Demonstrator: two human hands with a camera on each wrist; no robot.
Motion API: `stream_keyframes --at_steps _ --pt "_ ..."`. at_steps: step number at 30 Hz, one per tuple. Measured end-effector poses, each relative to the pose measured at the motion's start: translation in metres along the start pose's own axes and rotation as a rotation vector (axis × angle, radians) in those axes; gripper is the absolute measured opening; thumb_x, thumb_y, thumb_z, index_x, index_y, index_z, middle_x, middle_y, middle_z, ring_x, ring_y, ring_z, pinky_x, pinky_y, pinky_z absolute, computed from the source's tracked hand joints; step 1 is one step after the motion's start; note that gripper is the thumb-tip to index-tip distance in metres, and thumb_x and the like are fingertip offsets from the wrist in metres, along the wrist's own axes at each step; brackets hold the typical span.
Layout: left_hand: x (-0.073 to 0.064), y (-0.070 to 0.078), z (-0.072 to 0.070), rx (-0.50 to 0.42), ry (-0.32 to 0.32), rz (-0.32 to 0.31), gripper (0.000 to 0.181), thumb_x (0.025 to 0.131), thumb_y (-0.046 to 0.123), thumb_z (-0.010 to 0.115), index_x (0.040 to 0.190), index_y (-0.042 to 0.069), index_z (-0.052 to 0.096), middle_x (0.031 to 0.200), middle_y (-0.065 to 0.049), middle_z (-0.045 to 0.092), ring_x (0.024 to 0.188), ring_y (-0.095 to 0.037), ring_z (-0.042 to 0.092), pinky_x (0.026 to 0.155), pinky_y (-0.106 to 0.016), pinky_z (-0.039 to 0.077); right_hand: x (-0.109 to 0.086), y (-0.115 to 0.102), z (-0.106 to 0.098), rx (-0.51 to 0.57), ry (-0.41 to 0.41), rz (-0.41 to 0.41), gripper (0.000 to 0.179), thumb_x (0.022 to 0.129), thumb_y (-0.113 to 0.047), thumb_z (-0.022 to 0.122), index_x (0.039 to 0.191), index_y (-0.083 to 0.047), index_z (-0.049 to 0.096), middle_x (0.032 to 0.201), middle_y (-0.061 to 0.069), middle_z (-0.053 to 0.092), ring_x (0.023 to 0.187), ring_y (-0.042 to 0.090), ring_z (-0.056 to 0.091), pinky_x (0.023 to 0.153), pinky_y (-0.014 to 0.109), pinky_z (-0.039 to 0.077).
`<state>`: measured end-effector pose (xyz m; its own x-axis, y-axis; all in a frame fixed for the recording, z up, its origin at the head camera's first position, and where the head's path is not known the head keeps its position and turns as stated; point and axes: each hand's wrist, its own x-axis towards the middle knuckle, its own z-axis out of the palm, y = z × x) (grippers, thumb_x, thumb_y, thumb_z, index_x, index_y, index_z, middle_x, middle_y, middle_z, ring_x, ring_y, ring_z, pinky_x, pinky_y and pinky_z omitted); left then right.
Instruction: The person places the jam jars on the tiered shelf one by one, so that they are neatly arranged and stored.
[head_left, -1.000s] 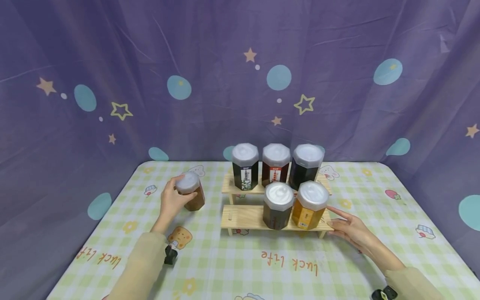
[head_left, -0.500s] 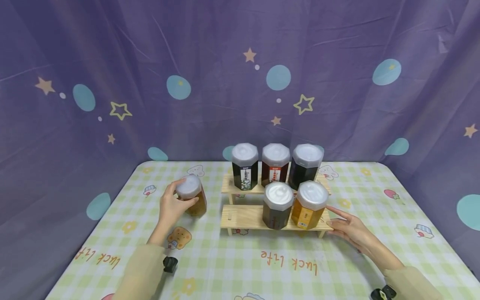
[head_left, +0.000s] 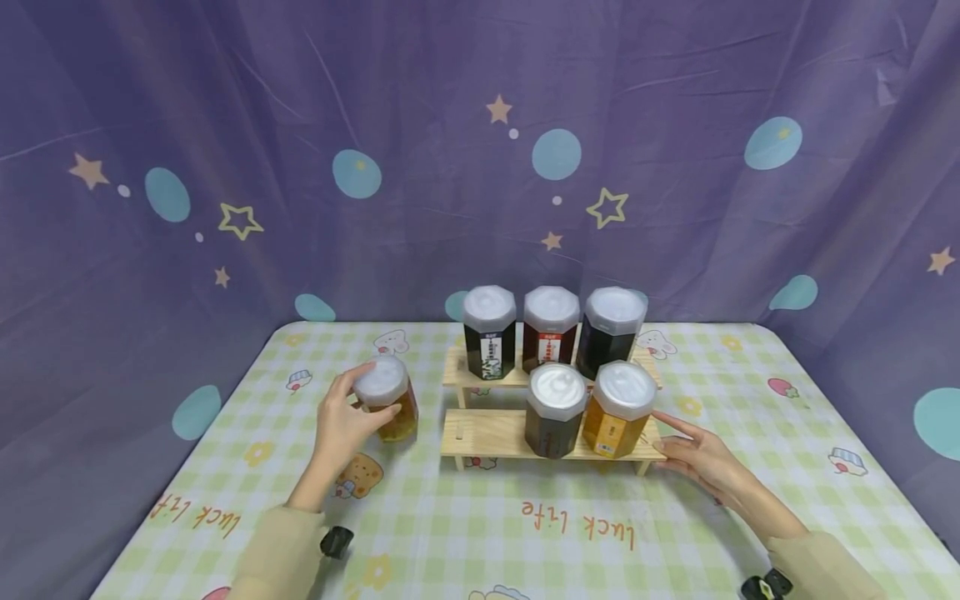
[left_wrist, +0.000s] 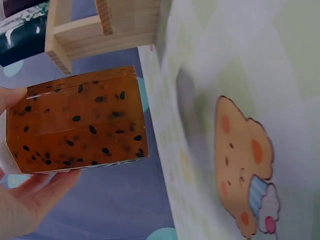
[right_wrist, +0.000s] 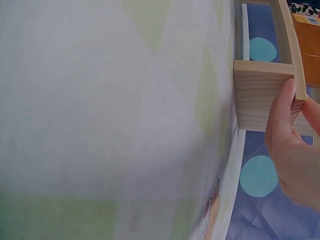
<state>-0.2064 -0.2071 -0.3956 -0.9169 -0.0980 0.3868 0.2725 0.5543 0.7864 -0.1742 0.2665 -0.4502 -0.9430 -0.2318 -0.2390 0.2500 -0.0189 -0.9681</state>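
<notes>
My left hand grips a white-lidded jar around its upper part, left of the wooden rack. In the left wrist view the jar shows amber-brown contents dotted with black seeds, and its base is apart from the tablecloth. At the rack's right end, my right hand pinches the lower board of the two-tier wooden rack. The right wrist view has a fingertip under the board end, beside a rack leg. An amber jar and a dark grey jar stand on the lower tier.
On the upper tier stand a dark labelled jar, a dark red one and a black one. A green checked cloth covers the table. Behind it hangs a purple curtain.
The left hand has carried its jar slightly right and toward the near edge, and the jar's contents look lighter. My right hand and the rack have kept their place.
</notes>
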Motion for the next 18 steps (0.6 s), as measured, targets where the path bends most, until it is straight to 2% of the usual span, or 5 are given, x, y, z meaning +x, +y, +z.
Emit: stream_keyframes --at_steps 11,18 --pt "-0.012 0.025 -0.003 -0.007 -0.017 0.056 0.066 0.063 0.013 0.079 0.122 0.01 0.049 0.115 -0.012 0.048 0.102 -0.028 0.05 0.079 -0.042 0.048 0.0 -0.001 0.001 -0.006 0.007 0.001 0.068 0.086 -0.009 0.056 0.14 -0.001 0.016 0.093 0.005 0.06 0.086 0.013 0.06 0.082 0.036 0.047" --pt "-0.016 0.035 -0.002 -0.011 -0.026 0.065 0.066 0.062 0.013 0.08 0.121 0.01 0.05 0.114 -0.011 0.049 0.101 -0.027 0.051 0.078 -0.041 0.048 0.0 0.0 -0.001 0.002 -0.009 -0.002 0.065 0.086 -0.008 0.056 0.141 -0.006 0.02 0.094 0.005 0.06 0.087 0.014 0.06 0.083 0.036 0.046"
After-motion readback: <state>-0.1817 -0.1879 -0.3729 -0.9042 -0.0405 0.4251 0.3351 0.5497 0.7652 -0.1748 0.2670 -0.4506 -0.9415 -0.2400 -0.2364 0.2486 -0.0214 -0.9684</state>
